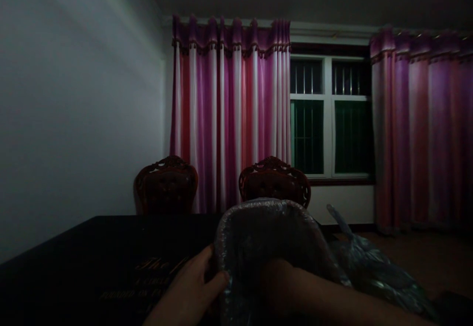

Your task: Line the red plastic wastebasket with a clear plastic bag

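A dark trash bin (273,206) with a thin plastic liner folded over its rim stands tilted toward me at the lower middle of the head view. My left hand (192,281) grips the bin's left side, its thumb on the liner at the rim and its fingers partly hidden. My right hand (277,279) reaches down inside the bin from the right. Its fingers vanish into the dark interior, so whether they hold anything is hidden. Just right of the bin lies a filled plastic bag (380,267) with its top twisted up.
A black-covered table (92,252) with gold lettering spreads to the left. Behind it are two carved chairs, one at left (166,185) and one in the middle (275,178). Striped curtains (229,119) flank a barred window (328,119). The room is dim.
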The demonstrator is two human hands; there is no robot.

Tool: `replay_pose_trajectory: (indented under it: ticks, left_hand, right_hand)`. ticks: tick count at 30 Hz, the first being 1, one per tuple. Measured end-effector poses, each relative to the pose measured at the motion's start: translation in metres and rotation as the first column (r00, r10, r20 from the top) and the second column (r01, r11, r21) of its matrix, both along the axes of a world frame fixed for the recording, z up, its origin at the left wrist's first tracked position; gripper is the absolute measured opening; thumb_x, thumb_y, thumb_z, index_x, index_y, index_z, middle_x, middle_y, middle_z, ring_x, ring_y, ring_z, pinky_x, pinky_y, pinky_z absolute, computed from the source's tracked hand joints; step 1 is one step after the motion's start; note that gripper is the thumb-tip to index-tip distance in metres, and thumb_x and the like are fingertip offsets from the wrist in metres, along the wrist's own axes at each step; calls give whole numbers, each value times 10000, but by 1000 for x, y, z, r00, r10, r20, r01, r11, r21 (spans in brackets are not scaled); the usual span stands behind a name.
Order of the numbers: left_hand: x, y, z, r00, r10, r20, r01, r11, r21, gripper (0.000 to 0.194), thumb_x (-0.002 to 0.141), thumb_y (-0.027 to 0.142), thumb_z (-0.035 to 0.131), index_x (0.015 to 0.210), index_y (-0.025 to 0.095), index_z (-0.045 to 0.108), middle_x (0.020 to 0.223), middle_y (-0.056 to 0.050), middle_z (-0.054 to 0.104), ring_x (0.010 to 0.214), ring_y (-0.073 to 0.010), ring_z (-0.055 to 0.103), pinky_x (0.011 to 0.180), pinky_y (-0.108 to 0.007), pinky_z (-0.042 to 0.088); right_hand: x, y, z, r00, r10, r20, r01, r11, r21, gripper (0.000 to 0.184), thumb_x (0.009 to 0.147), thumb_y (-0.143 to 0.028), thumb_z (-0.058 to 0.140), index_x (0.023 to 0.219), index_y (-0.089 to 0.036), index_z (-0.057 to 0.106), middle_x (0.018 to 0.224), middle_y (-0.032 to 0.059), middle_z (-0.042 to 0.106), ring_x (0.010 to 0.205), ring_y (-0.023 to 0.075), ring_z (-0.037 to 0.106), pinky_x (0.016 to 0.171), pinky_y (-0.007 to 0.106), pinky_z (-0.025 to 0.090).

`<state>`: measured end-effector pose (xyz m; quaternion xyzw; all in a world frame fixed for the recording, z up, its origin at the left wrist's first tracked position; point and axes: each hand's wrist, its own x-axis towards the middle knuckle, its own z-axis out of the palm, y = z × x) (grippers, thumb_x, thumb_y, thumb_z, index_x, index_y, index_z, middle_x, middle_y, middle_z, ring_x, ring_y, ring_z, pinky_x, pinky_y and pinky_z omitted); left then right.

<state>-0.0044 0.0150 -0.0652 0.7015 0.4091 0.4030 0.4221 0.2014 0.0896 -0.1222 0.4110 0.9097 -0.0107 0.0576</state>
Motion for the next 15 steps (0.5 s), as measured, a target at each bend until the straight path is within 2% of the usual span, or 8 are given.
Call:
replay_pose_trajectory:
  ticks: [2, 3, 5, 7, 8, 10, 12, 15]
  left_hand:
    - [1, 0, 1, 1000, -1, -1, 1, 1000, -1, 448, 828, 245, 571, 1272, 191, 552, 1225, -72, 663, 1033, -238, 636, 887, -347, 497]
    - [1, 0, 1, 1000, -1, -4, 1, 1000, -1, 446, 830, 248, 569, 1273, 192, 553, 1222, -74, 666, 1017, -240, 643, 865, -346, 504]
    - [0, 1, 0, 1000, -9, 4, 9, 1000, -5, 439, 841, 256, 561, 1275, 195, 552, 1226, -75, 664, 1022, -240, 643, 868, -349, 505]
    - [-1, 2, -2, 1000, -21, 15, 21, 1000, -3, 434, 846, 268, 571, 1275, 199, 554, 1249, -74, 652, 1065, -240, 628, 919, -357, 489]
    - [-2, 2, -3, 1000, -24, 18, 24, 1000, -2, 437, 847, 271, 575, 1278, 202, 551, 1262, -74, 645, 1081, -240, 623, 936, -361, 484]
    - [-3, 4, -5, 1000, -19, 13, 19, 1000, -7, 452, 850, 293, 584, 1292, 208, 538, 1279, -80, 635, 1086, -248, 625, 911, -368, 502]
    - [-4, 6, -7, 1000, -8, -5, 8, 1000, 2, 457, 853, 307, 588, 1295, 203, 534, 1283, -90, 632, 1091, -254, 626, 892, -373, 514]
    - [-5, 8, -9, 1000, -7, 6, 7, 1000, 12, 451, 858, 316, 585, 1288, 189, 534, 1279, -97, 635, 1114, -252, 617, 935, -382, 496]
  right_hand:
    - [-7, -10, 10, 997, 22, 69, -22, 1000, 7, 393, 630, -168, 686, 1018, -114, 722, 934, 182, 742, 770, 372, 705, 641, 466, 573]
    - [-9, -14, 17, 995, 38, 89, -38, 999, -7, 403, 640, -169, 677, 1039, -127, 716, 911, 167, 747, 736, 350, 706, 603, 429, 569]
    - [-11, -18, 34, 991, 67, 112, -61, 997, -55, 311, 592, -155, 728, 901, -178, 751, 762, 94, 751, 625, 282, 691, 541, 345, 542]
    - [-5, -17, 57, 994, 58, 91, -52, 997, -61, 154, 595, -165, 746, 746, -193, 748, 673, 62, 733, 586, 242, 673, 545, 311, 522]
    - [0, -16, 70, 999, 27, 45, -26, 1000, -14, 119, 685, -181, 682, 785, -177, 747, 738, 86, 745, 645, 247, 685, 591, 322, 526]
    - [13, -13, 93, 995, -46, -88, 56, 992, 115, 301, 849, -189, 475, 1033, -111, 701, 1002, 168, 729, 870, 277, 688, 735, 367, 524]
    - [25, -15, 107, 976, -100, -192, 139, 970, 200, 403, 899, -181, 352, 1180, -48, 611, 1158, 230, 660, 1034, 301, 640, 844, 406, 491]
    - [34, -30, 105, 973, -96, -212, 133, 977, 169, 361, 901, -247, 397, 1105, -101, 658, 1068, 169, 709, 971, 267, 668, 802, 348, 496]
